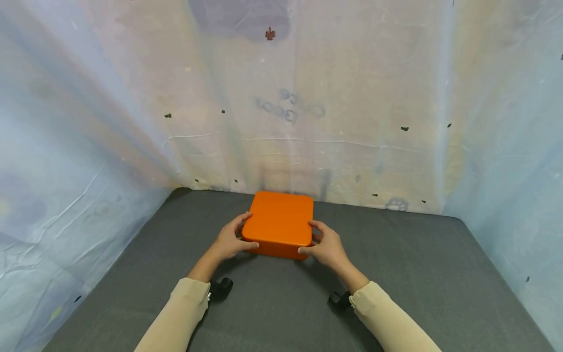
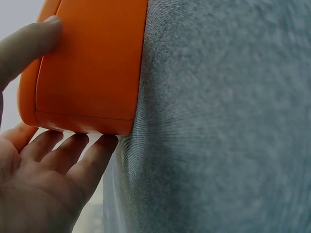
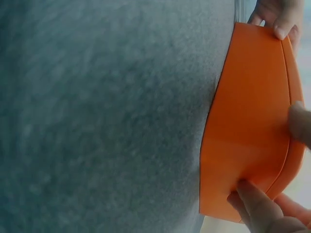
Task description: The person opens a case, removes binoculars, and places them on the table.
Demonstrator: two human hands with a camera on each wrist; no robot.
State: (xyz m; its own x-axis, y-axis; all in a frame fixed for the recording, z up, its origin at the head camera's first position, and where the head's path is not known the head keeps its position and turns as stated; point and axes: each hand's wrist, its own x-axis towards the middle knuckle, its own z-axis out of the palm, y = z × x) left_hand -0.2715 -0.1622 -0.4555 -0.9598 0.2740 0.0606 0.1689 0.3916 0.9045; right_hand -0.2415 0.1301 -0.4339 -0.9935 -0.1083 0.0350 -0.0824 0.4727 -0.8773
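A square orange box (image 1: 279,217) with rounded corners sits on the grey surface, close to the back sheet. A thin seam runs below its top in both wrist views, like the edge of a lid. My left hand (image 1: 230,238) holds the left side, thumb on the front face and fingers spread along the side wall. On the opposite side, my right hand (image 1: 327,244) grips the box the same way, its thumb at the front right corner. In the left wrist view, the left fingertips (image 2: 109,141) touch the side wall near the bottom edge.
Grey cloth (image 1: 272,303) covers the flat surface under the box. A pale, translucent sheet (image 1: 352,98) with small dark marks rises behind it and along both sides. Black straps with small curled pieces (image 1: 225,286) sit at both wrists, by the cream sleeves (image 1: 182,305).
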